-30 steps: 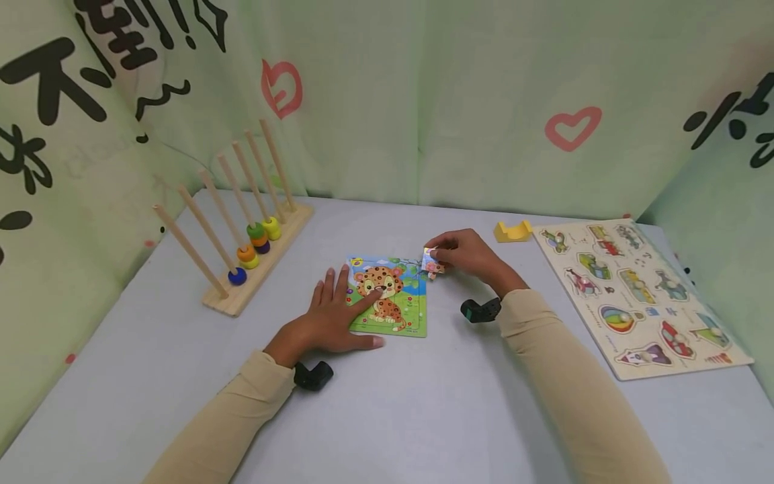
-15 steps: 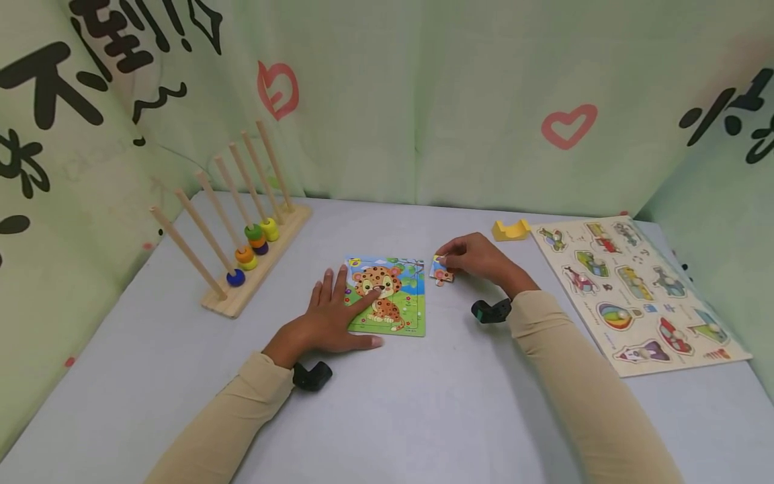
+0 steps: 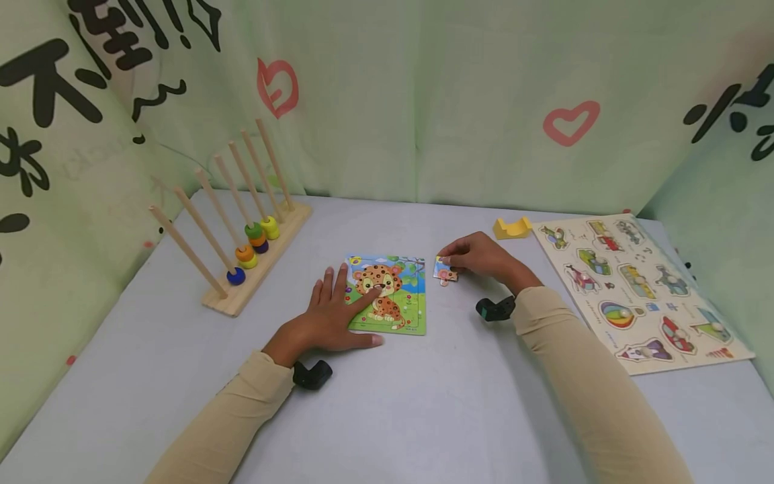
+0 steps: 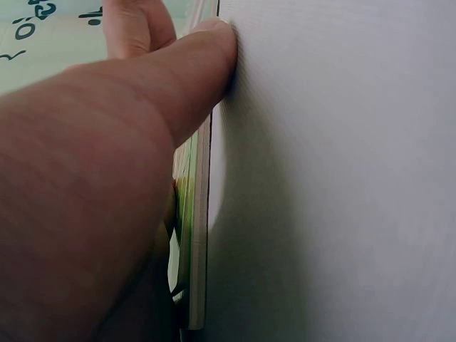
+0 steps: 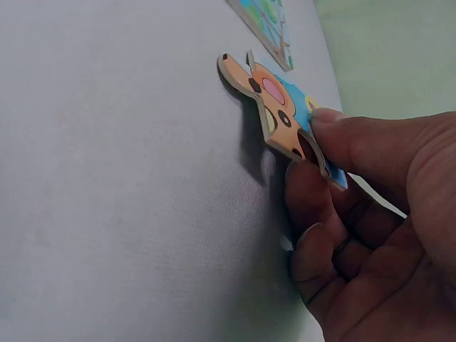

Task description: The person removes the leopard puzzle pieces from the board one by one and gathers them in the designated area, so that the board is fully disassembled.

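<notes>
A small square leopard puzzle lies flat at the middle of the table. My left hand rests on its left side with fingers spread straight, the index finger across the leopard. In the left wrist view the thumb lies along the edge of the board. To the right of the puzzle, my right hand pinches a jigsaw piece between thumb and fingers. The piece shows an orange ear, dark spots and blue sky, and is held tilted just above the table in the right wrist view.
A wooden peg stand with coloured rings stands at the left. At the back right are a yellow curved block and a large picture peg board. Green curtains close off the back and sides of the table.
My right hand has moved right, away from the puzzle's upper right corner, with the jigsaw piece in its fingers. The left hand has stayed on the puzzle.
</notes>
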Motion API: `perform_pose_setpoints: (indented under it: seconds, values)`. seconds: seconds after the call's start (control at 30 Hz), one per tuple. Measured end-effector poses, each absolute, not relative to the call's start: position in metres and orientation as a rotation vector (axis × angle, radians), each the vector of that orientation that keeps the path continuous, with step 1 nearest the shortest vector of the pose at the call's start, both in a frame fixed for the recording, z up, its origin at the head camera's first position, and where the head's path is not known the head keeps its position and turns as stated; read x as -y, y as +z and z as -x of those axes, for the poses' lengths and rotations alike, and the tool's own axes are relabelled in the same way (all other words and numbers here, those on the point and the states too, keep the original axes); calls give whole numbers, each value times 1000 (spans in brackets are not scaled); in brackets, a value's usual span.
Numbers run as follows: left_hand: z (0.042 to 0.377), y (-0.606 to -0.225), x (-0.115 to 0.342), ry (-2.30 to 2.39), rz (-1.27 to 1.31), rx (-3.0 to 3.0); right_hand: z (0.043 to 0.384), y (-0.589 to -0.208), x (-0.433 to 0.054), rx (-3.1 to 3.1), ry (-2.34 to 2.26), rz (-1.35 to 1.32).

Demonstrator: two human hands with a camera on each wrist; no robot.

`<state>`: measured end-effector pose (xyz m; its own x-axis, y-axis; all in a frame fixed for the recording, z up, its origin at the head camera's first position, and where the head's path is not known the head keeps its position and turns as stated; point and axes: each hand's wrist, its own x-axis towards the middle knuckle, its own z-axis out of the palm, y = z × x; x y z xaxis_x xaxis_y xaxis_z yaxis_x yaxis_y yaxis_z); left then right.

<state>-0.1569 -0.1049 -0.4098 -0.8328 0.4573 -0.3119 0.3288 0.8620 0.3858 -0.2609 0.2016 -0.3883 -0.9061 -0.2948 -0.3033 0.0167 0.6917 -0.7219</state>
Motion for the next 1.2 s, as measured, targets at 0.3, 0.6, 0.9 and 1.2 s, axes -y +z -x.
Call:
perform_pose_setpoints:
  seconds: [0.3,0.6,0.9,1.2]
  values:
    - [157,-407,103,440,-579,-2638,257,-388,-192,-2605,-974,237]
    - [157,-411,105,481,-600,-2637,255,-385,-187,-2635,-898,217]
    - [157,-408,102,545,-714,-2603,254,-386,-186,-2690,-874,218]
    - [155,-408,89,514,-718,-2630,255,-386,-187,-2686,-858,223]
